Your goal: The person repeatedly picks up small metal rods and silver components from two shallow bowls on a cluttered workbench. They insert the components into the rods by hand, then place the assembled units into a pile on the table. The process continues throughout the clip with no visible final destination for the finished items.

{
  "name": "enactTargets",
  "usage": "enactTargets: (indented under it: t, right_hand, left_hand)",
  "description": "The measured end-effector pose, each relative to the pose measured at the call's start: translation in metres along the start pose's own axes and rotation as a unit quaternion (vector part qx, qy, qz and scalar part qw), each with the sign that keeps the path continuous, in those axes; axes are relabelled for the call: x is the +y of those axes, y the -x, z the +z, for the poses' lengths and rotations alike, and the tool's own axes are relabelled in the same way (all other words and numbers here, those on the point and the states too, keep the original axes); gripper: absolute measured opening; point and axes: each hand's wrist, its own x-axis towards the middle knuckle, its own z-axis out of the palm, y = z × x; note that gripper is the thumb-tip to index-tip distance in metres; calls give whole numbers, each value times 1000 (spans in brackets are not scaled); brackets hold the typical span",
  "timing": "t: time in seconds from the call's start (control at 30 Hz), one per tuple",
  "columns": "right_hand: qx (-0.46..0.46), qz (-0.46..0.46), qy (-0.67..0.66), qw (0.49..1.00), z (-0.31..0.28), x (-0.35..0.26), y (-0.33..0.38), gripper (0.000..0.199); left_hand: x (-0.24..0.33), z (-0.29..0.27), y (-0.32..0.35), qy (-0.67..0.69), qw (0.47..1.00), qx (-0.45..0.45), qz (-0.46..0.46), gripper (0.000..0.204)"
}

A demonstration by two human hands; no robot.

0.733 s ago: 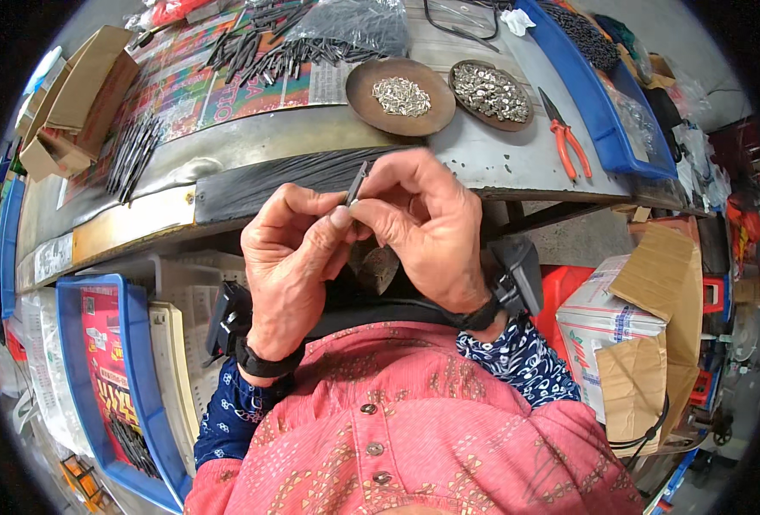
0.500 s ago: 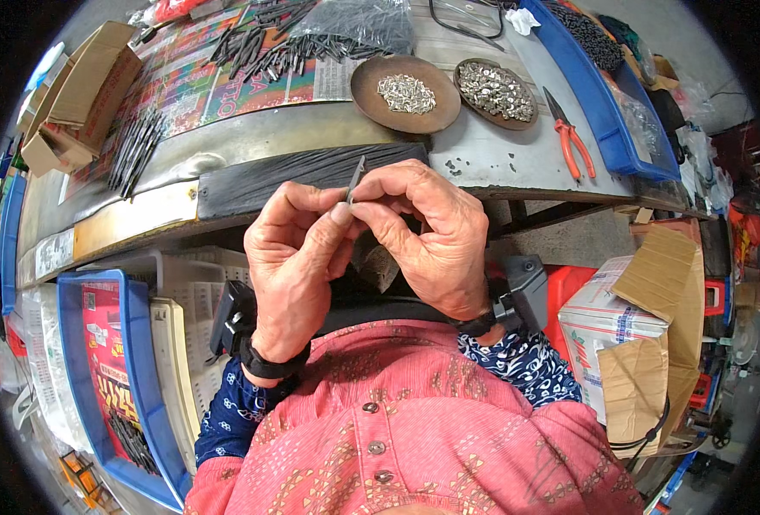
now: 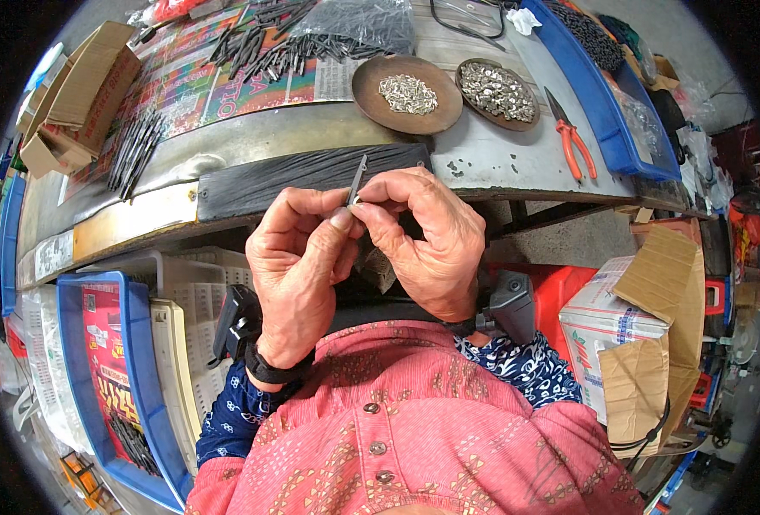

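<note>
My left hand (image 3: 298, 257) pinches a thin, narrow dark-grey metal strip (image 3: 358, 176) between thumb and forefinger, its free end pointing up and away from me. My right hand (image 3: 431, 245) meets it at the strip's lower end, with thumb and forefinger pressed together there. A tiny shiny bit shows at those fingertips; what it is stays mostly hidden. Both hands are held in front of the bench edge, above my lap. Beyond them lie a round brown dish (image 3: 368, 90) of small silvery pins and a second brown dish (image 3: 524, 120) of small silvery metal pieces.
Red-handled pliers (image 3: 576, 154) lie right of the dishes, beside a blue tray (image 3: 608, 129). Dark slim rods (image 3: 137, 154) lie at the bench's left, with more piled at the back. A blue crate (image 3: 71, 343) stands at my left, an opened cardboard box (image 3: 633, 378) at my right.
The right hand has shifted slightly, and its fingertips sit a little lower and farther right along the strip. More of the strip shows now. The left hand has barely moved.
</note>
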Motion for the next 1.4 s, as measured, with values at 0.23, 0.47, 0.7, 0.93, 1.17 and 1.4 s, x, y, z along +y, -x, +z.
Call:
enactTargets:
  t: [0.23,0.47,0.7,0.93,1.17,1.4]
  right_hand:
    - [11,-36,51,998,5,3,-2,20]
    - [-20,-75,122,989,4,7,-5,15]
    - [-10,54,48,997,-1,5,-9,15]
    - [-79,163,-65,981,-1,-5,-14,45]
    - [-135,137,-39,980,-6,-8,-15,52]
    - [-40,122,-47,991,-9,-3,-16,47]
  left_hand:
    - [-1,-2,-1,12,1000,1,6,10]
    - [-4,0,0,19,1000,13,8,9]
    - [-2,-4,-1,9,1000,2,-2,9]
    - [1,0,-1,12,1000,-10,12,14]
    - [3,-1,-1,-5,1000,-22,19,15]
    - [5,-1,2,-46,999,-13,21,17]
